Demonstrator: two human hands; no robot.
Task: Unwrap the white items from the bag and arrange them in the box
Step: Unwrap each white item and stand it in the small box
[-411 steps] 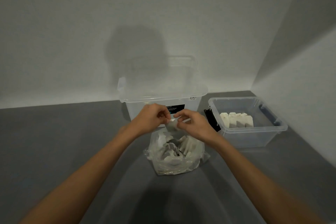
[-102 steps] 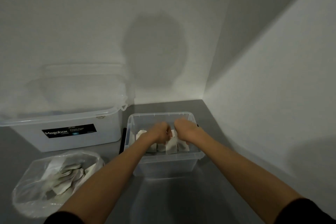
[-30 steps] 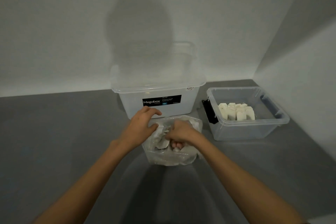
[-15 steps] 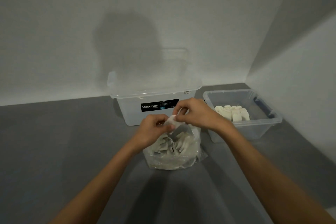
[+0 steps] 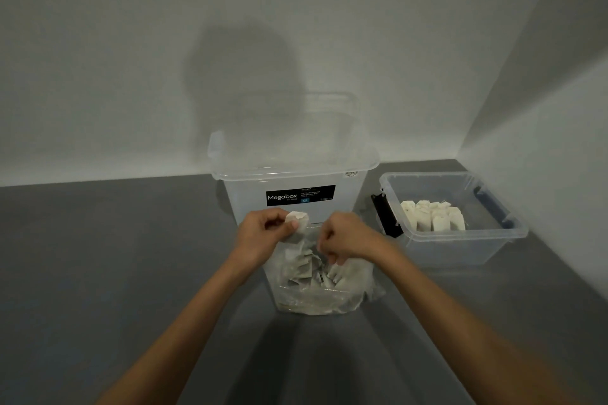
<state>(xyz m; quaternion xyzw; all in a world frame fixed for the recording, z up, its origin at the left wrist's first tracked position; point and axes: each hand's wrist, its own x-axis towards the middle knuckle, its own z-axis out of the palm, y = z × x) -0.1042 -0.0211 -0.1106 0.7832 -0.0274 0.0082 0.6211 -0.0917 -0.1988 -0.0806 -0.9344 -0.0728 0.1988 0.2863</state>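
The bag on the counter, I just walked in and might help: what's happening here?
A person is working through a clear bag of white packets. The left hand pinches one white item above the bag; the right hand is curled at the bag's mouth, holding what I cannot tell. A row of unwrapped items stands in the small clear box on the right.

**Three containers at the desk's right end**

The bag (image 5: 322, 286) sits nearest the person. The tub (image 5: 292, 174) stands just behind it, near the back edge. The box (image 5: 460, 240) lies right of both, in the desk's (image 5: 98, 273) far right corner, with items (image 5: 431, 217) inside. The left hand (image 5: 263, 233) holds one item (image 5: 297, 219) above the bag.
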